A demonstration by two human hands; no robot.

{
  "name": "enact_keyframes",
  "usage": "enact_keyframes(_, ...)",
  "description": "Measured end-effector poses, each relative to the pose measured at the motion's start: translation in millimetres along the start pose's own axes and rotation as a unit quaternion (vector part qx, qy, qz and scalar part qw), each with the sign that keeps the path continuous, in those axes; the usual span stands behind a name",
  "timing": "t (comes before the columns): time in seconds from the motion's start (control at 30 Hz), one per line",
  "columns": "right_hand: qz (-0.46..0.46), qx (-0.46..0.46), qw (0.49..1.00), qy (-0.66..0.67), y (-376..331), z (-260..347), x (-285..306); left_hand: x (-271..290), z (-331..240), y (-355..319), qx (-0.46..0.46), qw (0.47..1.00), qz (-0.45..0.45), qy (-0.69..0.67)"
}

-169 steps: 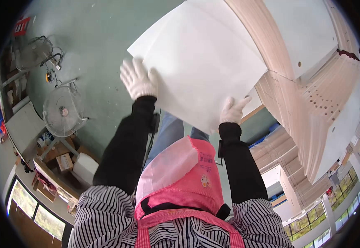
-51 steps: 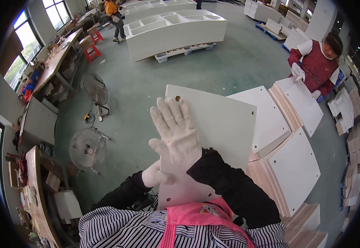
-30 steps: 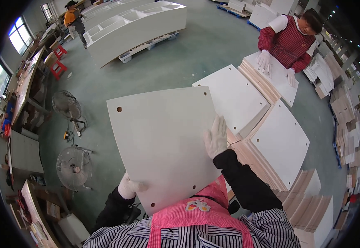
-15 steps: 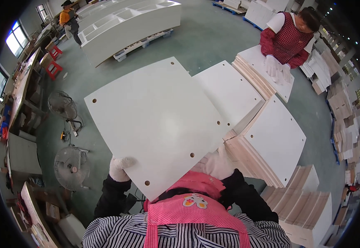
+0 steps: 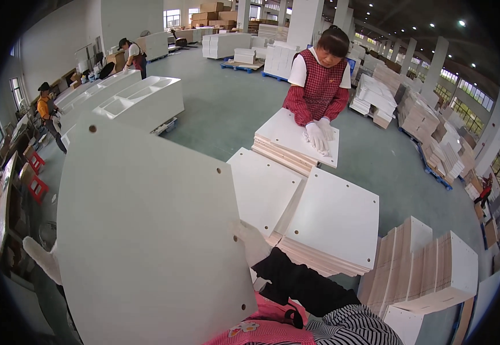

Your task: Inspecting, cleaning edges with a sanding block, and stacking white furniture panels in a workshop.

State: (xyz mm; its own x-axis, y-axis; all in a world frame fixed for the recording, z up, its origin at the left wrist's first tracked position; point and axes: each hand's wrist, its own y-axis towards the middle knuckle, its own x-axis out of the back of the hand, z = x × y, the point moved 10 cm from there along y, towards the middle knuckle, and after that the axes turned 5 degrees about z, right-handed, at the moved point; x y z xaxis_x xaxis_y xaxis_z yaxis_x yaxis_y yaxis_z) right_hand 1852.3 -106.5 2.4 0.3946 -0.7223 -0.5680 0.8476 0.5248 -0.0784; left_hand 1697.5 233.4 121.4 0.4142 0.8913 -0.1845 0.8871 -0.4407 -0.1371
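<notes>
A large white panel (image 5: pixel 152 230) with drilled holes along its edges stands steeply tilted in front of me and fills much of the left side. My left hand (image 5: pixel 44 260), in a white glove, is at its left edge; part of the hand is hidden behind the board. On the opposite edge, my gloved right hand (image 5: pixel 251 241) grips the board, some fingers out of sight behind it. Just beyond my right hand lie a stack of similar white panels (image 5: pixel 339 215) and a neighbouring stack (image 5: pixel 264 187).
Across the stacks a co-worker (image 5: pixel 322 86) in a red checked apron presses gloved hands on another panel stack (image 5: pixel 276 129). More boards (image 5: pixel 416 261) stand at the lower right. White cabinet frames (image 5: pixel 146 98) and two other people are at the far left.
My view has swung up and to the right. The panel has tipped more upright and come closer, toward the left, with both hands still at its edges.
</notes>
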Motion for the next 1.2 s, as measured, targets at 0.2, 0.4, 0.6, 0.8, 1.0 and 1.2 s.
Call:
enact_keyframes(0.2,0.036,0.015,0.975,-0.221,3.8,31.2,8.1,44.9,21.3,18.5,-0.036,0.945,0.149,-0.289)
enact_keyframes(0.4,0.083,0.228,0.867,-0.436,-12.8,128.4,41.0,-22.9,31.7,98.8,-0.213,0.897,0.151,-0.356)
enact_keyframes(0.6,-0.175,0.164,0.715,-0.656,-128.5,58.6,92.8,-101.0,76.7,200.9,-0.193,0.920,0.090,-0.329)
enact_keyframes(0.8,-0.375,-0.007,0.683,-0.627,-246.6,105.0,167.0,-225.4,157.4,327.9,-0.124,0.915,0.104,-0.370)
enact_keyframes(1.0,-0.495,0.187,0.842,-0.103,-307.2,100.9,291.2,-369.4,211.6,404.9,-0.051,0.889,0.184,-0.415)
enact_keyframes(1.2,-0.517,0.168,0.822,-0.172,-335.8,131.9,371.7,-419.2,262.2,453.7,0.021,0.926,0.050,-0.373)
